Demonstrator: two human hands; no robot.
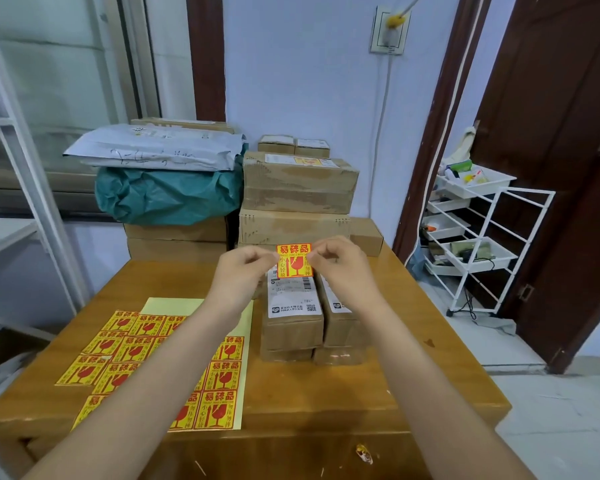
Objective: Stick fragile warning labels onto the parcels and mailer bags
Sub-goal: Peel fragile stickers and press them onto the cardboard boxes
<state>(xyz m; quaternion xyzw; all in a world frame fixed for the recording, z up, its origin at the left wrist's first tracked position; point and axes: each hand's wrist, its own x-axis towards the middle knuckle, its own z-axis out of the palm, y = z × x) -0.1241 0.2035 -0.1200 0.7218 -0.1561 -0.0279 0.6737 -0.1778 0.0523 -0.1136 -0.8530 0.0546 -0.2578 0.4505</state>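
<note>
Nearest on the worktop (326, 393), left of and below the fingers, lies the label sheet (222, 393). The left hand (246, 268) and right hand (340, 265) pinch one fragile label (294, 260) by its side edges, just above a parcel (293, 317).

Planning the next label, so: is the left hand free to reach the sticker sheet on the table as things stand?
Probably not yet. The left hand pinches one edge of the fragile label, with the right hand on the other. The sticker sheet lies uncovered below the left forearm, so the path looks free once it lets go.
</note>
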